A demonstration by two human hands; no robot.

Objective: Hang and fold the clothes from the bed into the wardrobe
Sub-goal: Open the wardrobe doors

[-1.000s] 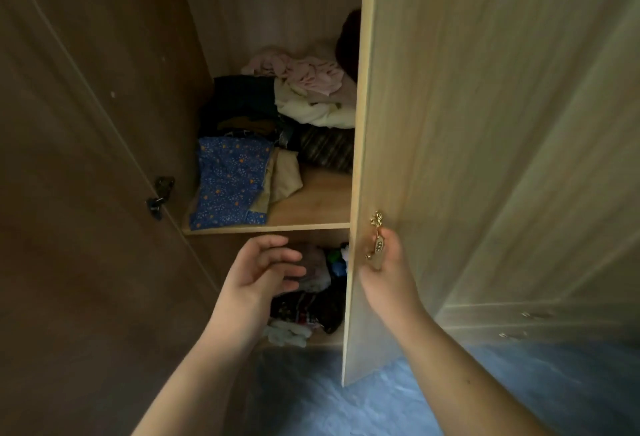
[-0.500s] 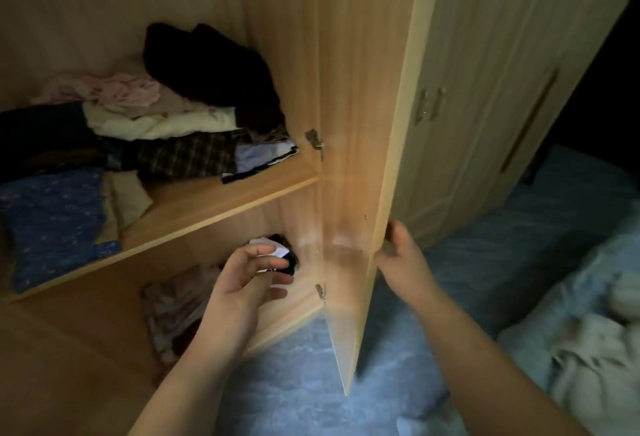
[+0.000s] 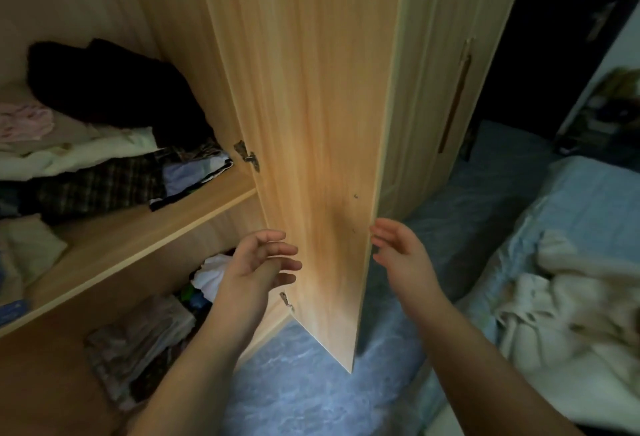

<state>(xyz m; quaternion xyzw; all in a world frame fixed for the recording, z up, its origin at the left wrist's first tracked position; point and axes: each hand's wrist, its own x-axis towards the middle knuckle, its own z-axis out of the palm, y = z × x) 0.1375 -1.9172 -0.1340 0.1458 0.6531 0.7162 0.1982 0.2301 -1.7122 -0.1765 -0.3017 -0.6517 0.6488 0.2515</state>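
Dim bedroom light falls across blue patterned flooring (image 3: 294, 397) as you stand at the open wardrobe, both hands empty. Your left hand (image 3: 258, 262) hovers with its fingers (image 3: 284, 250) loosely spread in front of the inner face of the wardrobe door (image 3: 311, 124), gripping nothing; your right hand (image 3: 401, 250) floats just beside the door's outer edge, fingers (image 3: 382, 228) relaxed and straight, whether they brush the edge cannot be told. Outward from there, the upper shelf (image 3: 194, 207) carries stacked folded garments (image 3: 104, 172) topped by a dark bundle (image 3: 114, 89), and more clothes (image 3: 138, 335) sit in the compartment below. To your right lies the bed (image 3: 588, 200), where a crumpled cream garment (image 3: 571, 311) waits, well apart from the wardrobe. That heap has no clear long axis yet; it sprawls roughly along the bed's near side. The step in hand looks to be turning to the bed: leave the door swung wide, then lift the garment by two corners so it hangs straight for folding.
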